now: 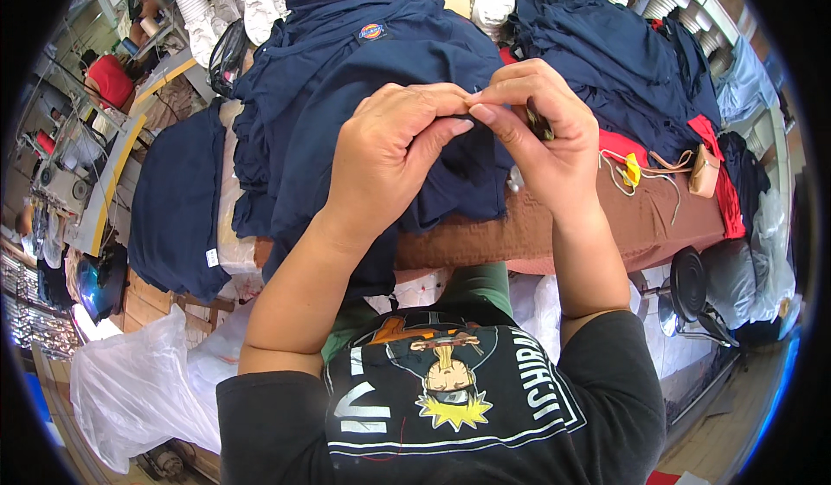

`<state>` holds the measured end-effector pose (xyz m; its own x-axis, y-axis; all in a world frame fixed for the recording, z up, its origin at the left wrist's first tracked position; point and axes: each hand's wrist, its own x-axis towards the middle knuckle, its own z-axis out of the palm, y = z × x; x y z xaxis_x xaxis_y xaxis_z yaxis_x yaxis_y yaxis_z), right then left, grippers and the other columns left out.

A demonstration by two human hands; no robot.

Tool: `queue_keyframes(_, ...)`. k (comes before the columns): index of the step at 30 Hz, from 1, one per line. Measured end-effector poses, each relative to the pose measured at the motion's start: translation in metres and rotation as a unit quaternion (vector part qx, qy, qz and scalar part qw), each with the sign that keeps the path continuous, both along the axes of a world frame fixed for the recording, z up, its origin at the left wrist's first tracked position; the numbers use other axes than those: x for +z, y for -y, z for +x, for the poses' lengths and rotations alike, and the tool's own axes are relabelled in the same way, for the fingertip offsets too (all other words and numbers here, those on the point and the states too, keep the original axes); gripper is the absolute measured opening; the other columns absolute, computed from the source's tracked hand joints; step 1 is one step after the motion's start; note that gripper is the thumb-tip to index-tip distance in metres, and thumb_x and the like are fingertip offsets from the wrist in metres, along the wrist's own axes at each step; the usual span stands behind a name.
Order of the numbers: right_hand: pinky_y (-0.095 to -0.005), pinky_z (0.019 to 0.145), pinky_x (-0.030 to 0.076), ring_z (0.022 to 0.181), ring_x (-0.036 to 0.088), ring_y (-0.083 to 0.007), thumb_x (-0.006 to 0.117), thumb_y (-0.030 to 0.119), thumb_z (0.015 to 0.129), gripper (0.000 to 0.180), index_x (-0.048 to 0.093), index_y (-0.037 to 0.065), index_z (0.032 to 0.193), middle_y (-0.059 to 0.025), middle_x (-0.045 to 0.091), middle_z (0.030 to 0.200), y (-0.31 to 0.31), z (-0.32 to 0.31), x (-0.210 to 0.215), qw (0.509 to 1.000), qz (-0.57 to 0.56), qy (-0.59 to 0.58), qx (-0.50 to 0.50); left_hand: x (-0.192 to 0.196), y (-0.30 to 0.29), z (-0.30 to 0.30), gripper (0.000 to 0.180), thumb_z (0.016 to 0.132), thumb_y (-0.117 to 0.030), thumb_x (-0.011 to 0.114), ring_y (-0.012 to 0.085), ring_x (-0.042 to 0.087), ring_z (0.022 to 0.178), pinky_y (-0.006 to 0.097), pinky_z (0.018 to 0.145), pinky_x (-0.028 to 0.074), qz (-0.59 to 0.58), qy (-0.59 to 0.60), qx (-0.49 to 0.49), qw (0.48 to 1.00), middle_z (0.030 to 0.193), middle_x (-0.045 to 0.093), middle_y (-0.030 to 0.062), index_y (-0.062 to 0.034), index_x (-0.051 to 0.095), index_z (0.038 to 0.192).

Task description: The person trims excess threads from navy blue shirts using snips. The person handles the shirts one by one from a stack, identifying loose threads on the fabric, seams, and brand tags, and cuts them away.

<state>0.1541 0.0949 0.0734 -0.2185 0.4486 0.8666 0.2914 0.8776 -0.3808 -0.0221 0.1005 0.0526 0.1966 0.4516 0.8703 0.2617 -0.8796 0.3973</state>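
My left hand and my right hand meet fingertip to fingertip above a navy garment. Both are closed in a pinch. What lies between the fingertips is too small to make out; a bit of dark cloth shows just below them. Tucked in the curled fingers of my right hand is a small dark and brass-coloured metal tool, partly hidden. The garment spreads over a heap of navy clothing, with a small label patch near its top, and drapes down over the table's near edge.
Another navy pile lies to the right, beside a beige tag-like case with cords on brown cloth. Folded navy cloth sits at left. White ribbed hoses line the back. A clear plastic bag is lower left.
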Motion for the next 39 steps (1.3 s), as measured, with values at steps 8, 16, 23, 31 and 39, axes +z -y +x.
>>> queue_keyframes(8, -0.0261, 0.067, 0.047, 0.074, 0.059, -0.013, 0.072, 0.005, 0.081, 0.013, 0.064, 0.0, 0.09, -0.0047, 0.065, 0.086, 0.019, 0.03, 0.014, 0.993, -0.068, 0.056, 0.076, -0.005, 0.0, -0.015, 0.017, 0.094, -0.007, 0.06, 0.0126, 0.06, 0.098, 0.025, 0.09, 0.046, -0.185, 0.015, -0.139, 0.973, 0.104, 0.067, 0.0064, 0.0027, 0.065, 0.107)
queue_keyframes(16, -0.0313, 0.075, 0.048, 0.085, 0.061, -0.0227, 0.073, 0.013, 0.079, 0.026, 0.063, 0.003, 0.101, -0.0095, 0.062, 0.091, 0.026, 0.028, 0.018, 0.989, -0.076, 0.126, 0.006, -0.002, 0.002, -0.021, 0.02, 0.098, -0.012, 0.055, 0.0115, 0.058, 0.101, 0.026, 0.094, 0.043, -0.219, 0.0, -0.166, 0.961, 0.105, 0.066, 0.0052, 0.0021, 0.065, 0.108)
queue_keyframes(23, -0.0313, 0.071, 0.039, 0.083, 0.06, -0.0212, 0.072, 0.015, 0.077, 0.025, 0.067, 0.007, 0.1, -0.0056, 0.063, 0.089, 0.023, 0.025, 0.025, 0.973, 0.07, 0.208, -0.075, -0.002, 0.004, -0.021, 0.022, 0.098, -0.013, 0.055, 0.0103, 0.058, 0.1, 0.025, 0.093, 0.043, -0.212, 0.006, -0.174, 0.962, 0.105, 0.065, 0.0037, 0.0024, 0.064, 0.11)
queue_keyframes(31, -0.03, 0.068, 0.036, 0.08, 0.059, -0.0189, 0.073, 0.015, 0.076, 0.024, 0.067, 0.008, 0.099, -0.0033, 0.063, 0.087, 0.02, 0.024, 0.023, 0.972, 0.096, 0.2, -0.07, -0.002, 0.004, -0.023, 0.022, 0.098, -0.013, 0.056, 0.0096, 0.057, 0.1, 0.025, 0.092, 0.043, -0.225, 0.008, -0.19, 0.956, 0.105, 0.064, 0.0028, 0.002, 0.064, 0.111)
queue_keyframes(39, -0.0299, 0.068, 0.036, 0.079, 0.059, -0.0182, 0.072, 0.014, 0.077, 0.023, 0.067, 0.008, 0.098, -0.0031, 0.063, 0.087, 0.02, 0.027, 0.026, 0.964, 0.115, 0.226, -0.079, -0.002, 0.003, -0.022, 0.019, 0.098, -0.01, 0.053, 0.0112, 0.058, 0.101, 0.026, 0.093, 0.043, -0.221, 0.004, -0.214, 0.952, 0.105, 0.065, 0.0045, 0.0017, 0.063, 0.109)
